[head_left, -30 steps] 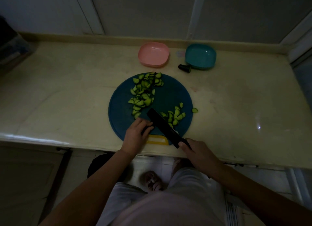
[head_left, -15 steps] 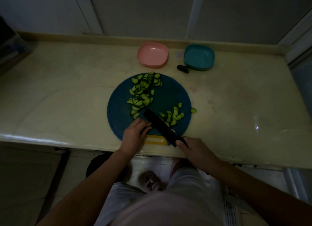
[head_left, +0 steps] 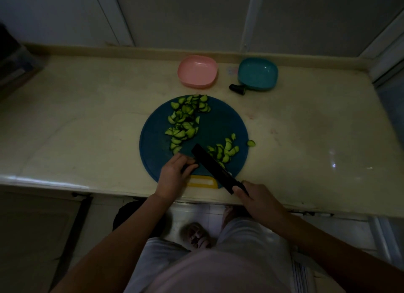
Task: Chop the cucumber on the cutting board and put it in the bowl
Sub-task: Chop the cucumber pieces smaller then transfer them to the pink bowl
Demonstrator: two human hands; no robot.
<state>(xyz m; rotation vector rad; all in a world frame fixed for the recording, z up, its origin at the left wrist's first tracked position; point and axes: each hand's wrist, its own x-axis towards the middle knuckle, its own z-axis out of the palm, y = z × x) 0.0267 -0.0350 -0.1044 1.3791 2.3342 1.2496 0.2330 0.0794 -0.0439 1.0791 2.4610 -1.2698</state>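
Left grip (head_left: 175, 174): fingers curled down on the blue cutting board (head_left: 218, 122), seemingly pinning the last uncut stub (head_left: 185, 167).
Stub axis: too covered to tell.
Far pile (head_left: 185, 122): half-moon cucumber slices heaped on the board's far left, pointing every way.
Pink bowl (head_left: 197, 71): on the surface (head_left: 87, 117) beyond the board, holding no cucumber.
Knife (head_left: 213, 164): black blade against the left fingertips, long axis from near right to far left.
Near pile (head_left: 225, 152): slices just right of the blade.
Stray slice (head_left: 251, 143): just off the board's right rim.
Teal bowl (head_left: 258, 73): right of the pink one.
Right grip (head_left: 260, 203): wrapped round the knife handle.
Handling: slices probably light, wet and slippery, so scooping with blade and cupped palm should beat pinching.
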